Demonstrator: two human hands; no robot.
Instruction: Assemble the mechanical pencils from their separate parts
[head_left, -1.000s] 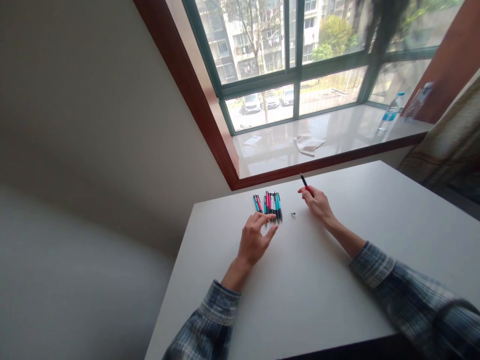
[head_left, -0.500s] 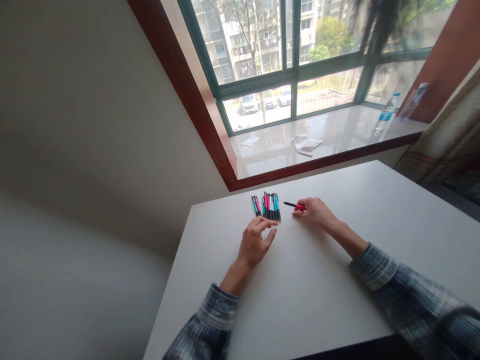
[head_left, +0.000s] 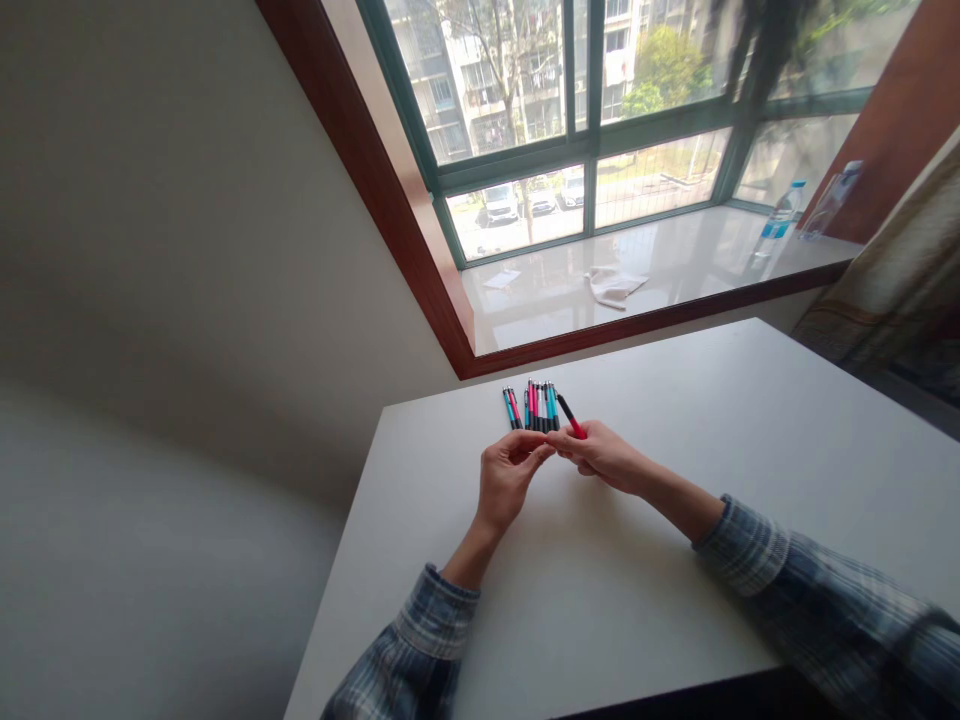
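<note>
My right hand (head_left: 604, 456) is closed on a red pen (head_left: 574, 420) with a black end, which points up and to the left. Thumb and fingers of my left hand (head_left: 506, 475) come together in a pinch, touching the fingertips of my right hand. Whatever lies between those left fingertips, if anything, is too small to make out. Just beyond the hands lies a row of several pens (head_left: 535, 405) in teal, pink and white with dark ends. A teal and a pink pen (head_left: 511, 407) lie slightly apart at its left.
Both forearms rest over a white table (head_left: 645, 600). Past its far edge is a window sill (head_left: 547, 310) with a crumpled cloth (head_left: 615, 287), a slip of paper (head_left: 502, 279) and a water bottle (head_left: 780, 222). A curtain (head_left: 862, 290) hangs at the right.
My right hand has moved left with the red pen, which now tilts more upright. The left thumb and fingers have closed to a pinch, and both hands now meet.
</note>
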